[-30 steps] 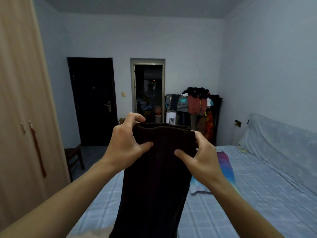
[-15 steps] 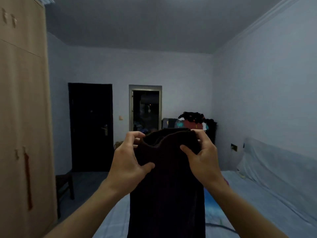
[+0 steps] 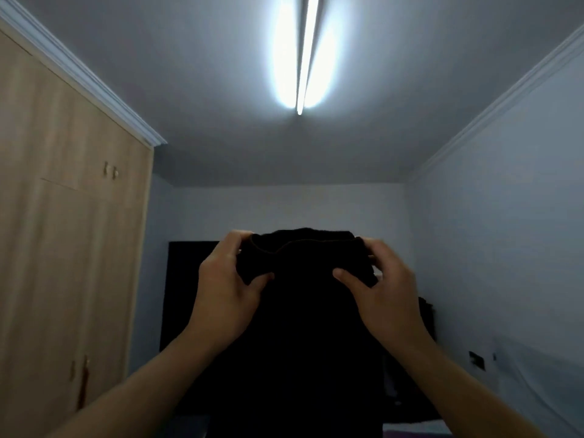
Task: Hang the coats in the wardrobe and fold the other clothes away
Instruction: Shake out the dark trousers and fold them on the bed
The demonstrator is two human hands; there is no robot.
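- Your left hand (image 3: 226, 281) grips the top left corner of the dark garment (image 3: 303, 327), thumb in front, fingers curled over the upper edge.
- Your right hand (image 3: 384, 284) pinches the top right corner the same way, thumb pressed on the front face.
- The garment's top edge stretches between your two hands, raised in front of you, and the cloth hangs straight down between your forearms.
- The wardrobe (image 3: 63, 248) stands to your left, doors closed, well apart from the garment.
- The ceiling light (image 3: 303, 58) glows overhead.
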